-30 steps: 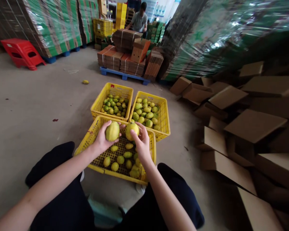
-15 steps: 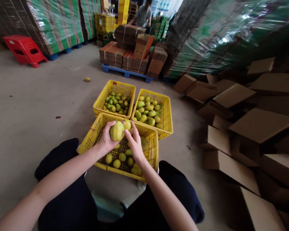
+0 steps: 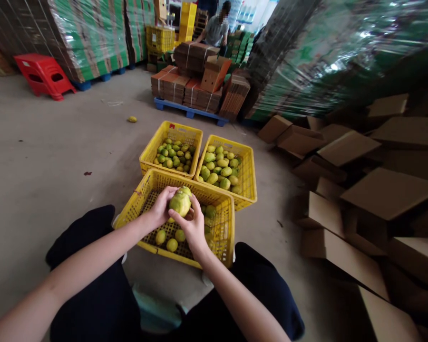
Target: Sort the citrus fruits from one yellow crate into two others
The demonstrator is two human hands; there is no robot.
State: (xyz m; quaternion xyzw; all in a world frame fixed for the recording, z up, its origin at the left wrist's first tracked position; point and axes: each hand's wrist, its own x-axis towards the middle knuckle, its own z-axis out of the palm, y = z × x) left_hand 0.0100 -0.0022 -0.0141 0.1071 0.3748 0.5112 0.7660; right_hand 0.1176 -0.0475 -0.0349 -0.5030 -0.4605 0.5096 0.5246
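Observation:
Over the near yellow crate, my two hands are together around yellow-green lemons. The front lemon lies between them, and part of a second lemon shows just behind it. My left hand closes on the fruit from the left, its fingers partly hidden. From the right, my right hand grips the front lemon with thumb and fingers. Below, several loose lemons lie on the perforated crate floor.
Two more yellow crates, left and right, hold many lemons. One lemon lies on the floor. Open cardboard boxes crowd the right. A red stool, a blue pallet of flattened cartons and a person are farther back.
My right hand has moved left and closed round the front lemon, which has turned in my hands. The second lemon has come behind it. The view has shifted slightly.

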